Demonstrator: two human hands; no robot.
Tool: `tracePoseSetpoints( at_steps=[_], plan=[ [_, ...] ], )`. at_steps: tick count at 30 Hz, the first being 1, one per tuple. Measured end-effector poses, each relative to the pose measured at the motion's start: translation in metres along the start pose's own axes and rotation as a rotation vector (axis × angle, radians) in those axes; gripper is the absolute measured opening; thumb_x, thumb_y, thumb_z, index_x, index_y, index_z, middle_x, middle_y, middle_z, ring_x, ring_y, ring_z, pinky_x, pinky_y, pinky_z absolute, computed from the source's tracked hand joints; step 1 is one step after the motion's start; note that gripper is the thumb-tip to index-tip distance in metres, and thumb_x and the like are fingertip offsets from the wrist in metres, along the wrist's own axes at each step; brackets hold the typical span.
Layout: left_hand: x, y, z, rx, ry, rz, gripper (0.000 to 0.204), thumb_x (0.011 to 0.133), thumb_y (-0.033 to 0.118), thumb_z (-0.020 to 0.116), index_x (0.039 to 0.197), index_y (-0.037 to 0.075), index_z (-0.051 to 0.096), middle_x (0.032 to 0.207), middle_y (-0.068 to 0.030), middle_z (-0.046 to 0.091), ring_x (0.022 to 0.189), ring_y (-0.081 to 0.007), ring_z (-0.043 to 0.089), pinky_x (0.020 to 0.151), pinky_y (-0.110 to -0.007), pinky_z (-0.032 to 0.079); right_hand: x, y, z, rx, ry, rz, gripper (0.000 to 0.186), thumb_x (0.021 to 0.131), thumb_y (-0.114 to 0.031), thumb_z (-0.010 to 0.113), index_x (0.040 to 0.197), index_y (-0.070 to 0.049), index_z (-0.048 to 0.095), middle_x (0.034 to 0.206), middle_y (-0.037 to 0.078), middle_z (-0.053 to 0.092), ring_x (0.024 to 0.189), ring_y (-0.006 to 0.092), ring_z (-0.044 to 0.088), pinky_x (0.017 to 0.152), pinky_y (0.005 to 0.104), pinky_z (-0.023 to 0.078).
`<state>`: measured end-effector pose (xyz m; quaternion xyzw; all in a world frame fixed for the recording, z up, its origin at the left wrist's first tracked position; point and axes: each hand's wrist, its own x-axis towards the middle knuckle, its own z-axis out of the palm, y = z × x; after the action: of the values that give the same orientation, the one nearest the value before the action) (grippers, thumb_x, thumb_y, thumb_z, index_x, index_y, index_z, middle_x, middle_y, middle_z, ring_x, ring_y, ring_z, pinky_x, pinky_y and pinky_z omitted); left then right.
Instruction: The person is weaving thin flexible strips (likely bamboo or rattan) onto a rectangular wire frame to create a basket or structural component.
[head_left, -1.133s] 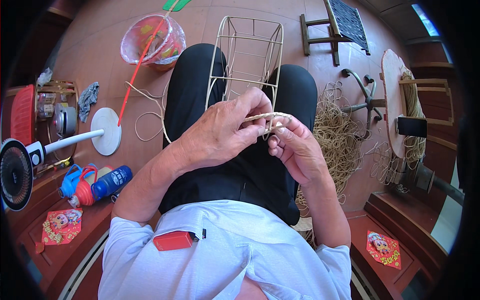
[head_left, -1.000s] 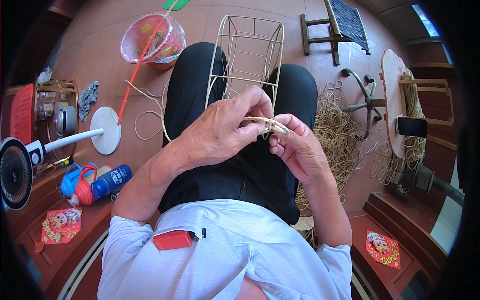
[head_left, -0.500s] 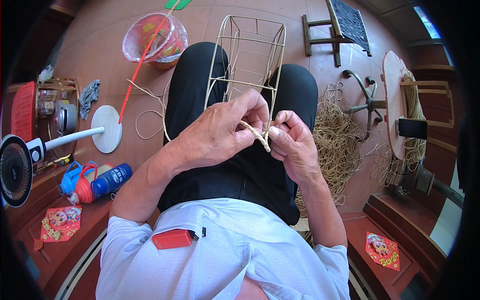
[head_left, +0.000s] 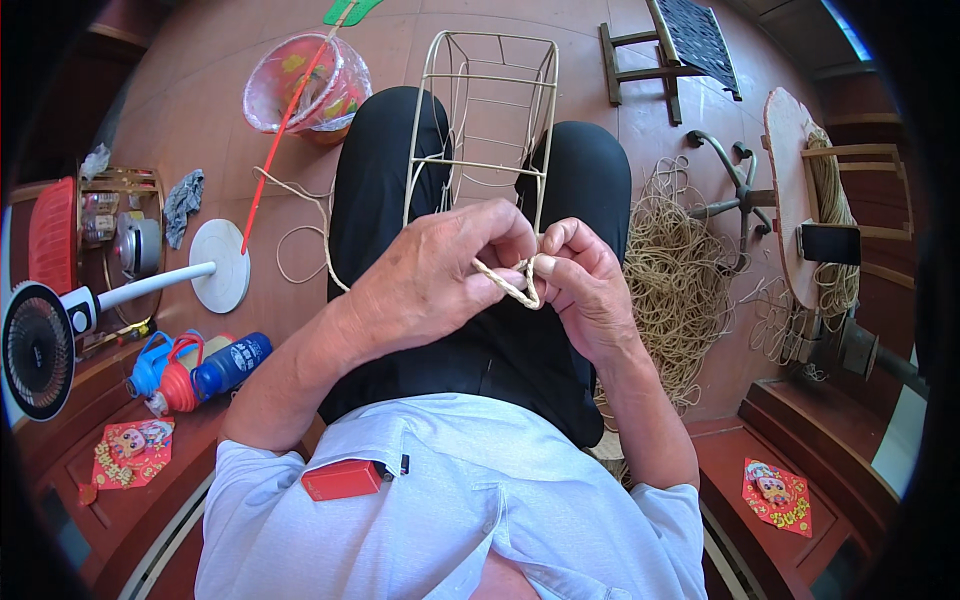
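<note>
A box-shaped wire frame [head_left: 488, 78], beige and open-sided, stands out from between my knees, its near end at my hands. My left hand [head_left: 425, 270] is closed, with thumb and fingers pinching a beige twisted cord [head_left: 505, 286] at the frame's near end. Close beside it, my right hand [head_left: 590, 290] pinches the same cord between thumb and forefinger. The cord bends in a small loop below the fingertips. Fingers partly hide where the cord meets the wire. A thinner length of cord [head_left: 328, 230] trails past my left knee to the floor.
A heap of beige cord [head_left: 675, 290] lies right of my right leg, near a wheeled chair base [head_left: 740, 195]. Left are a lined bucket [head_left: 345, 85], a red stick [head_left: 285, 125], a white fan [head_left: 40, 350] and bottles [head_left: 232, 363]. A stool [head_left: 690, 50] stands far right.
My right fingertips have moved in closer to the left ones. The cord's downward-pointing bend now shows as a rounder loop. The view has shifted slightly.
</note>
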<state>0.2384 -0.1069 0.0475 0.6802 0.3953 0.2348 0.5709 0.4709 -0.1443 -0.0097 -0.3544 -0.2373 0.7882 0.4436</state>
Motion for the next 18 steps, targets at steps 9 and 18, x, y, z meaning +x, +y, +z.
tracePoseSetpoints(
  at_steps=[9,18],
  plan=[
    [-0.006,-0.001,0.020,0.181,0.222,0.029,0.011,0.096,0.003,0.081,0.106,0.000,0.078,0.096,-0.0099,0.079,0.086,-0.0159,0.079,0.077,-0.030,0.062,-0.010,0.018,0.002,-0.123,0.124,-0.187,0.020,0.106,-0.004,0.076,0.123,0.005,0.071,0.111,0.011,0.078,0.097,0.0148,0.078,0.083,0.0297,0.070],
    [-0.007,0.003,0.014,0.113,0.178,-0.079,0.014,0.095,-0.002,0.078,0.109,-0.001,0.080,0.097,-0.0055,0.079,0.091,-0.0094,0.076,0.081,-0.027,0.061,-0.014,0.031,0.012,-0.212,0.196,-0.294,0.017,0.107,0.000,0.074,0.122,0.006,0.073,0.110,0.012,0.079,0.093,0.0134,0.078,0.084,0.0268,0.067]
  ],
)
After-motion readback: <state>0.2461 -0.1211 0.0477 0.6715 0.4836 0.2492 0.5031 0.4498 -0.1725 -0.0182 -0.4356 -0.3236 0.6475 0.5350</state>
